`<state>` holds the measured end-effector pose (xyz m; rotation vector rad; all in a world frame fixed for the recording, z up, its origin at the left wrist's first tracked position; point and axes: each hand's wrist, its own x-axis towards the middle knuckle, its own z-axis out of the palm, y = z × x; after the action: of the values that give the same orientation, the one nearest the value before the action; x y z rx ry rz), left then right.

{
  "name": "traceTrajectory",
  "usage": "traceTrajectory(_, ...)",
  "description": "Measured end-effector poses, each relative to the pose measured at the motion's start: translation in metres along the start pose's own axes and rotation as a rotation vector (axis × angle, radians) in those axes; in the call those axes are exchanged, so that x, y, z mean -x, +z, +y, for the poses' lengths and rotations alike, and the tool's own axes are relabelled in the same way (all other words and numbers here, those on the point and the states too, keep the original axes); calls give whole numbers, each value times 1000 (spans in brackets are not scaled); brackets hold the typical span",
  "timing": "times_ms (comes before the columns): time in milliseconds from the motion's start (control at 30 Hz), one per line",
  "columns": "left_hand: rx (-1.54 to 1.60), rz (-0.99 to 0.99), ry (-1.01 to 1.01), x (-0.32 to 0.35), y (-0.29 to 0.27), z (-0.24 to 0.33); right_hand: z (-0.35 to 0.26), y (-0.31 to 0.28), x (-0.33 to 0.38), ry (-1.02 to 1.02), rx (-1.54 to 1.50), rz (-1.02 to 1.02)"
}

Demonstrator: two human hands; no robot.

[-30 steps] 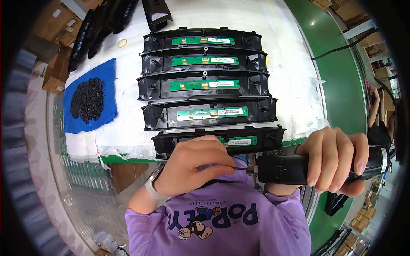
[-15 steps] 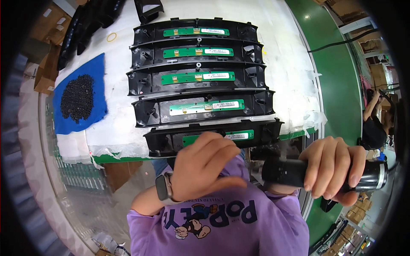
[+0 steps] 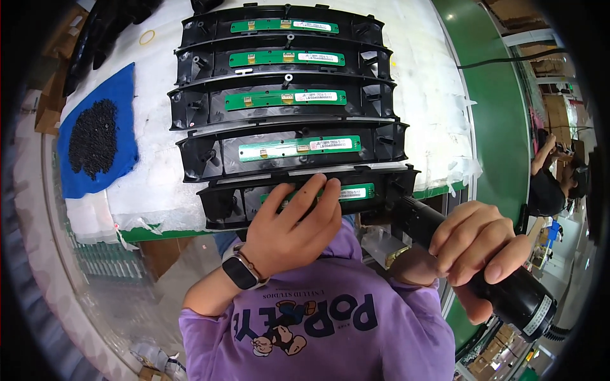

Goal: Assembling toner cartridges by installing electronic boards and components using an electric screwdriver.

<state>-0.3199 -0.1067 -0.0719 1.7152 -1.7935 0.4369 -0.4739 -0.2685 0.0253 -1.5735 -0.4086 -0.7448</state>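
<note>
My left hand [image 3: 293,227] lies with its fingers spread over the nearest black plastic housing [image 3: 222,208], covering part of the green circuit board [image 3: 357,192] inside. In my right hand [image 3: 480,244] is a black electric screwdriver [image 3: 518,303], held slantwise with its cable at the lower right. Its front end points to the right end of that housing; whether the bit touches is too small to tell. Beyond lie several similar black housings [image 3: 213,157] in a row, each with a green board.
A blue cloth [image 3: 127,146] at the left bears a pile of small black screws [image 3: 95,136]. Black moulded parts [image 3: 108,32] lie at the far left, near a yellow ring [image 3: 147,37]. A green surface [image 3: 499,114] runs along the right, where another person [image 3: 551,184] is at work.
My right hand has tilted the screwdriver and brought its front end to the housing's right end. My left hand has spread its fingers onto the board. The view has shifted slightly.
</note>
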Motion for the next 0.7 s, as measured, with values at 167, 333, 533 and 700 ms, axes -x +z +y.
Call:
traceTrajectory(167,5,24,-11,8,6,4,5,6,-2,60,9,7)
traceTrajectory(333,47,-56,-51,13,3,9,22,10,-7,58,109,30)
traceTrajectory(533,45,41,-64,9,10,7,24,7,-10,85,28,-117)
traceTrajectory(700,30,74,-68,9,11,5,26,8,-13,61,120,-56)
